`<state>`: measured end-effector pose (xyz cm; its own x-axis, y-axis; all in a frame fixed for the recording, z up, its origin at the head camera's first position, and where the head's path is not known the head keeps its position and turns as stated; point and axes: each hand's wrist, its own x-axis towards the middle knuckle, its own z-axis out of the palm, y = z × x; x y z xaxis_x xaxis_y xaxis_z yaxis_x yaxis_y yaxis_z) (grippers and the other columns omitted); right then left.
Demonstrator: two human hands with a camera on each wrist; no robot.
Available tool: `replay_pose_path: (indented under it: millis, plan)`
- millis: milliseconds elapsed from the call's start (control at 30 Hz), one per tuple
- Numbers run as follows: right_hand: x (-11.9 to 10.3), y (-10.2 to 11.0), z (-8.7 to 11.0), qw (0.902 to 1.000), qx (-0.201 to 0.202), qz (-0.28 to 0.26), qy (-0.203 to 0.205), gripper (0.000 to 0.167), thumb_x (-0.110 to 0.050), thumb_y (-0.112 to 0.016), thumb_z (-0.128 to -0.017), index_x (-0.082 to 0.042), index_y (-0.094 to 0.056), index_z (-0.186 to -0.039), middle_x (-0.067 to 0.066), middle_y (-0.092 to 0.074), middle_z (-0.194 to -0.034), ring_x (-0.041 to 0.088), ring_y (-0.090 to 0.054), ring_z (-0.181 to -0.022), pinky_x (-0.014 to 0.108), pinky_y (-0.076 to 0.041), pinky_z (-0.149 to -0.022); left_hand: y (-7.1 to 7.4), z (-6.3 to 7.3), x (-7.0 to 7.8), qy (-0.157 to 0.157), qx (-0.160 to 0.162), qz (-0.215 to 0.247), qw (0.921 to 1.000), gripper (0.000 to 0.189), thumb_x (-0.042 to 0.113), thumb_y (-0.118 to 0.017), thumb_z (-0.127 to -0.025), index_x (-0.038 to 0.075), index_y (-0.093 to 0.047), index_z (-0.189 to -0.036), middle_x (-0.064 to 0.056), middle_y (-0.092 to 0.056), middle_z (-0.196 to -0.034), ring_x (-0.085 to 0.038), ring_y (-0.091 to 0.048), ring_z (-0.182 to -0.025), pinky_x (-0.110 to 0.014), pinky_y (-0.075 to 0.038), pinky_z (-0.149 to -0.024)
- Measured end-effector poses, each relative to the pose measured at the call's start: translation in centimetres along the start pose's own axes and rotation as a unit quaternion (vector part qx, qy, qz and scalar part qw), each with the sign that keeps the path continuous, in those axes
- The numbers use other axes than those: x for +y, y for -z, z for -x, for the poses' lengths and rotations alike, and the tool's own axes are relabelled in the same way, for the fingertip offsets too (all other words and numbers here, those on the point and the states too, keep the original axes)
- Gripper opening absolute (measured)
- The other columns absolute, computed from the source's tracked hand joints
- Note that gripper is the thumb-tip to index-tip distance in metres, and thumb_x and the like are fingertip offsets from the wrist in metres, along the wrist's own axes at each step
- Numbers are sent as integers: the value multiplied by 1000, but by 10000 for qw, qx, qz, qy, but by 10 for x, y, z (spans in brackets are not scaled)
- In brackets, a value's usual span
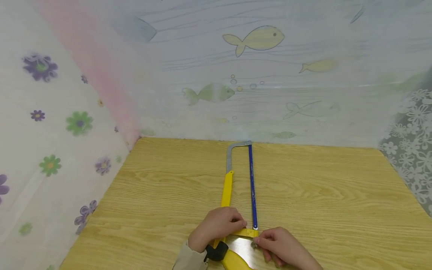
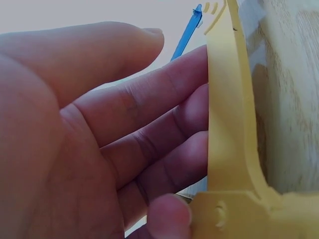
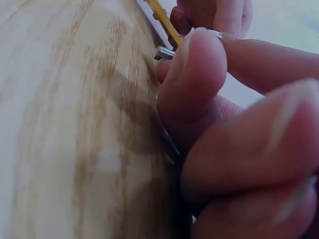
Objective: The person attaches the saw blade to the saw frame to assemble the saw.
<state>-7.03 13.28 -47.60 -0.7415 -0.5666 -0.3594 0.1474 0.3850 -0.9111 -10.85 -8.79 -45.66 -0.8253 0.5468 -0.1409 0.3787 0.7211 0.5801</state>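
A hacksaw (image 1: 227, 191) lies on the table, its yellow frame and grey bow on the left and its blue blade (image 1: 252, 183) on the right. My left hand (image 1: 217, 225) holds the yellow frame near the handle (image 1: 235, 261); in the left wrist view, fingers reach behind the frame bar (image 2: 228, 109) while the thumb stays apart from it. With thumb and index finger, my right hand (image 1: 285, 245) pinches the small metal wing nut (image 1: 254, 245) at the blade's near end. A metal end (image 3: 163, 53) shows beside those fingertips in the right wrist view.
The wood-grain table (image 1: 162, 187) meets a fish-patterned sheet (image 1: 189, 48) at the back. A flower-patterned sheet (image 1: 67, 150) borders the left side, and white floral lace (image 1: 410, 150) the right. A black device (image 1: 217, 251) sits at the left cuff, over the handle.
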Motion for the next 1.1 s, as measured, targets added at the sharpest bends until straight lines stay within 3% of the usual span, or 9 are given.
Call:
replay_pose_path:
  millis: [467,1100]
  plan:
    - [1,-2,-1,9985,73,537,-18,36,-45,-54,-85,-12,-61,-71,-3,-51,-51,8,-34,-33,24,-27,-31,-1,1,0,-4,62,14,10000,24,42,-52,-87,29,-71,-82,22,-55,-76,4,-48,-65,-19,-39,-59]
    - [2,1,0,9996,-1,278,-52,27,-38,-60,-82,-12,-64,-81,-2,-47,-50,7,-36,-33,20,-29,-33,0,0,1,84,10,-33,10000,24,43,-51,-87,29,-71,-83,22,-54,-75,3,-47,-64,-19,-38,-58]
